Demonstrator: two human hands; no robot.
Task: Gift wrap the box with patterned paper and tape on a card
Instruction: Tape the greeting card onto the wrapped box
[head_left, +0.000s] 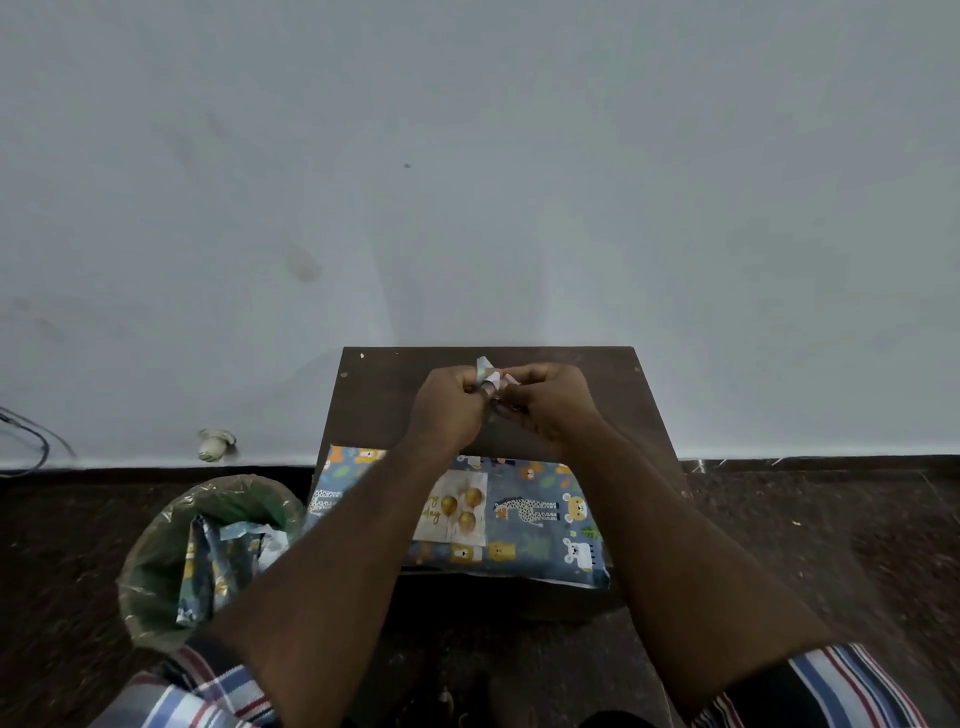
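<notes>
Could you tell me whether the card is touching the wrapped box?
Touching: the head view shows the card lying flat on the wrapped box, with no gap.

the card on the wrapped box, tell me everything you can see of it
The card is a small pale rectangle, paper or thin board by its look, printed with three gold balloons and gold script that the left forearm partly covers. It lies flat, face up, on top of the wrapped box, near its middle, tilted slightly against the box's edges. Neither hand touches it; both are raised beyond it. Whether tape holds it cannot be told.
</notes>
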